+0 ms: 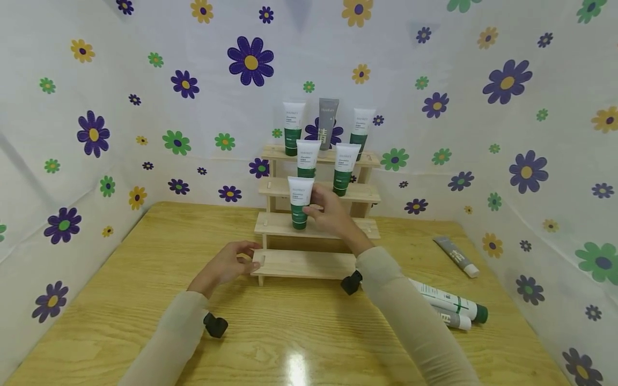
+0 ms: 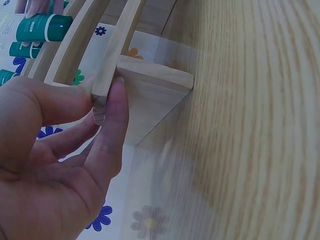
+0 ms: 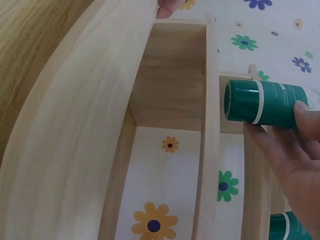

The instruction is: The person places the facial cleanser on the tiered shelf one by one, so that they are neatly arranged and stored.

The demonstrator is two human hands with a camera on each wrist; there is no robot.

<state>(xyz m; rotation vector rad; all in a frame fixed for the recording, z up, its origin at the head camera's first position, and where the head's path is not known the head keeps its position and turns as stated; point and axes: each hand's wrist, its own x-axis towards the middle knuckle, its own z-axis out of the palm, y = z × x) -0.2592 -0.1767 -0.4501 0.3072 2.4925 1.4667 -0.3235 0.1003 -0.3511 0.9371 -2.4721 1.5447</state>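
My right hand (image 1: pixel 328 212) grips a white-and-green squeeze tube (image 1: pixel 300 206), upright with its green cap down, at the left part of the second-lowest step of a wooden tiered display rack (image 1: pixel 309 264). In the right wrist view the tube's green cap (image 3: pixel 242 101) stands slightly off the step's edge. My left hand (image 1: pixel 232 262) pinches the left end of the lowest step, thumb above and fingers below, as the left wrist view shows. On the step above stand two more white-and-green tubes (image 1: pixel 343 169). The top step bears a grey tube (image 1: pixel 328 123) between two white-and-green ones (image 1: pixel 292 128).
To the right on the wooden table (image 1: pixel 289 321) lies a grey tube (image 1: pixel 456 256). Nearer, a white tube with a green cap (image 1: pixel 449 300) and another grey tube (image 1: pixel 451 318) lie partly behind my right sleeve. Flower-printed cloth walls (image 1: pixel 203 107) enclose the table.
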